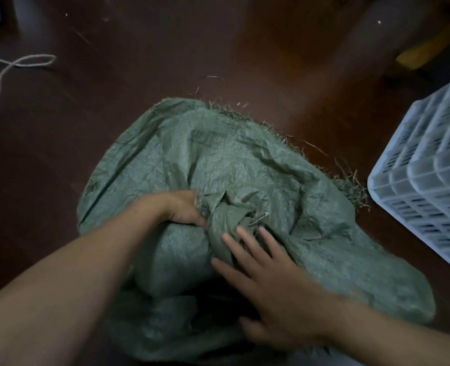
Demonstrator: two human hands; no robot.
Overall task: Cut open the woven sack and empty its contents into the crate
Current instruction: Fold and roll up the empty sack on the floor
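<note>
Both hands work on the green woven sack (245, 165), which lies crumpled on the dark brown floor (165, 48) directly below the camera. Left hand (181, 210) is clenched on a bunched fold of sack fabric near the middle of the sack. Right hand (268, 281) lies flat on the fabric just beside it, fingers (247, 240) spread and extended, gripping nothing. Sack contents are not visible; a rounded bulge under the fabric sits between the two forearms. Frayed fibres run along the sack's far edge, with loose strands on the floor beside it. White slotted plastic crate (427, 186) stands to the right, near the frayed edge but apart from the sack; its interior is not shown. White cord (15, 64) lies looped on the floor at far left.
</note>
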